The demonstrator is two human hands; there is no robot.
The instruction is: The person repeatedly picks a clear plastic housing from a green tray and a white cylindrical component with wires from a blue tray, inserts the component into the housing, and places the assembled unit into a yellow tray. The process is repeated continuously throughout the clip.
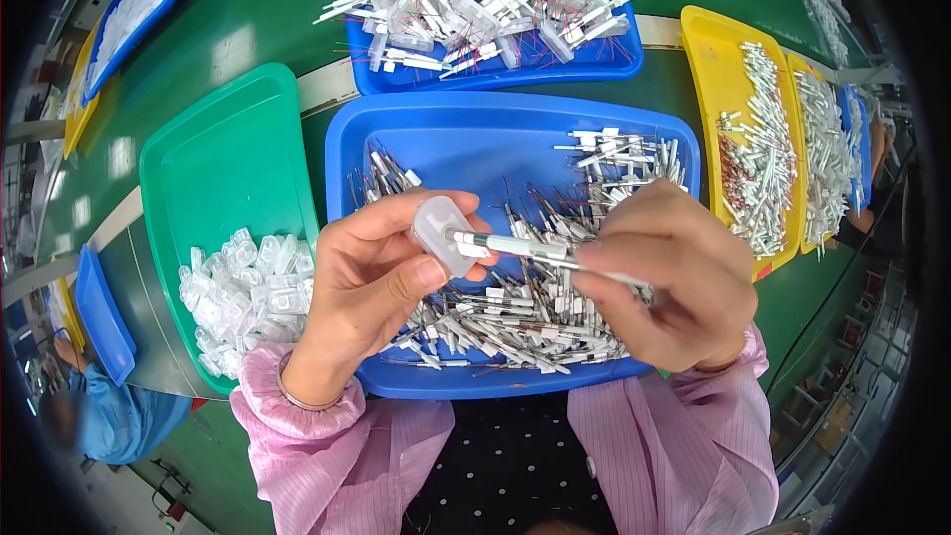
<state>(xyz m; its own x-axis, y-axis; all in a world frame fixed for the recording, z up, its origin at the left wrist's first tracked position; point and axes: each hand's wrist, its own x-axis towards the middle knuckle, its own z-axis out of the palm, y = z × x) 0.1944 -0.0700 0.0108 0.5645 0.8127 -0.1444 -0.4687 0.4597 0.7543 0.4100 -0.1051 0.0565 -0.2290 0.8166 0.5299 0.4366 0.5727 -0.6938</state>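
Between the thumb and fingers of my left hand [357,287] is a translucent oval plastic housing [433,223]. My right hand [684,272] pinches a thin white stick-like part [523,247] with dark bands. The stick's far end meets the open face of the housing; how deep it sits inside I cannot tell. Both hands are above a blue tray [515,107], where many similar white sticks with thin dark wires [505,327] lie heaped. To the left, a green tray [223,134] holds a pile of clear plastic housings [253,287].
Beyond, another blue tray [495,74] is piled with housings joined to sticks with red wires. Yellow trays [708,35] of white sticks stand at the right. At the left edge is a person in a blue sleeve [129,421], beside a narrow blue tray [104,317].
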